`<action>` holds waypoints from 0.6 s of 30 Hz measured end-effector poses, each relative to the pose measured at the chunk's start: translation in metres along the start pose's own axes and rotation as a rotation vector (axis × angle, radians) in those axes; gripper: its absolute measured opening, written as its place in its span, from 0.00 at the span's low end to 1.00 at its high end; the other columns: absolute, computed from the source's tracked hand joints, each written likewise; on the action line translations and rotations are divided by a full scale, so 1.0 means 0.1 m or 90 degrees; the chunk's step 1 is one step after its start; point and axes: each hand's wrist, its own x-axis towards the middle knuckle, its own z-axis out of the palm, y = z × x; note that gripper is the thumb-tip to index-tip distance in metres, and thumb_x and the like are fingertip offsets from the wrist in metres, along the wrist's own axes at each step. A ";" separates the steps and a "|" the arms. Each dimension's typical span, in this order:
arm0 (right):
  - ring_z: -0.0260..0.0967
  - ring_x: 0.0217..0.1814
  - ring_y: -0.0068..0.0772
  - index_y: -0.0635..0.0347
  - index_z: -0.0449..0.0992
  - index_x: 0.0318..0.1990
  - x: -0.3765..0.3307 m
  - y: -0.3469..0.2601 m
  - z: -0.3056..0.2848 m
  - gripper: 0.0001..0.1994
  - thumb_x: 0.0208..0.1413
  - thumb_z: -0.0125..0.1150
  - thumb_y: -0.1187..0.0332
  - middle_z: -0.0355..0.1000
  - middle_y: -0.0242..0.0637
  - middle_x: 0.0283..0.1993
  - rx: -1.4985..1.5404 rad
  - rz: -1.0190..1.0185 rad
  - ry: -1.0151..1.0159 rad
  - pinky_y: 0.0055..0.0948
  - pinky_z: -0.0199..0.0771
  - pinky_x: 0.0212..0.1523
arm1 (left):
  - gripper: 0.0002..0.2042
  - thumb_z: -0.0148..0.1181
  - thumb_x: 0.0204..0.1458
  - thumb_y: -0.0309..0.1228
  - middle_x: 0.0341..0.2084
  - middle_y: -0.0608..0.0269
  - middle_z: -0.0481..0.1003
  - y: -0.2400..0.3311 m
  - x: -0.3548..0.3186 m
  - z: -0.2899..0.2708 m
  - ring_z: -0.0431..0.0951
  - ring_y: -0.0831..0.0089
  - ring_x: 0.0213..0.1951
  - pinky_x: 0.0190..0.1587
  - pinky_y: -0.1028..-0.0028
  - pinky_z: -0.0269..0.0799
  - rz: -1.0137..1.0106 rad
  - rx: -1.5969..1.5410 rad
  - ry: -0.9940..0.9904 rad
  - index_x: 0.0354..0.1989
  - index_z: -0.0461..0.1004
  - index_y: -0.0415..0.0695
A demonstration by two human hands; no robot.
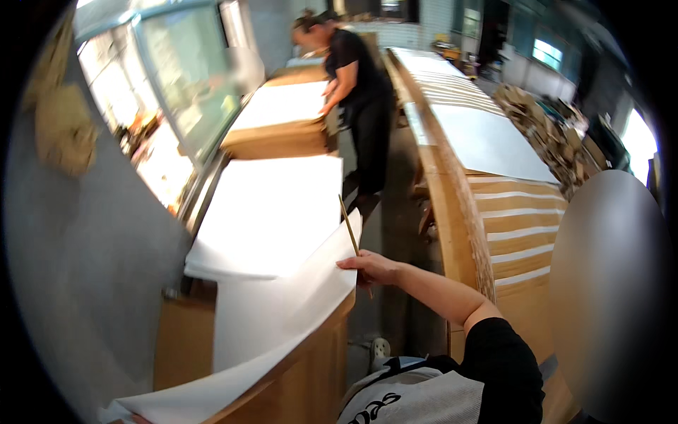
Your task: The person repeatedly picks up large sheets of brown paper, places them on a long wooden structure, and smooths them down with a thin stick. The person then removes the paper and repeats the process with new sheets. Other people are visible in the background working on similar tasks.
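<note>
My right hand (372,269) pinches the right edge of a large white sheet (282,311), thumb on top. A thin brown stick (349,225) passes through the same hand, slanting up past the sheet's corner. At the bottom left only a sliver of my left hand (141,419) shows, at the sheet's lifted, creased near corner; its fingers are mostly cut off by the picture's edge. The sheet bows upward over a brown stack (304,374). Just beyond lies a pile of white sheets (275,212), partly overlapped by it.
A co-worker (357,92) in dark clothes leans over another stack topped with white (282,106). Right of the aisle, a long wooden bench (459,205) carries brown and white layered sheets (519,226). Windows (183,71) line the left wall; brown scraps (540,120) are heaped far right.
</note>
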 end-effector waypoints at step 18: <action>0.67 0.43 0.53 0.63 0.62 0.23 -2.04 -3.15 -2.51 0.19 0.59 0.28 0.62 0.67 0.59 0.38 0.008 -0.573 0.309 0.46 0.68 0.46 | 0.19 0.45 0.54 0.38 0.35 0.61 0.67 3.73 -0.01 3.90 0.70 0.74 0.36 0.46 0.77 0.66 -0.043 -0.858 -0.463 0.52 0.59 0.43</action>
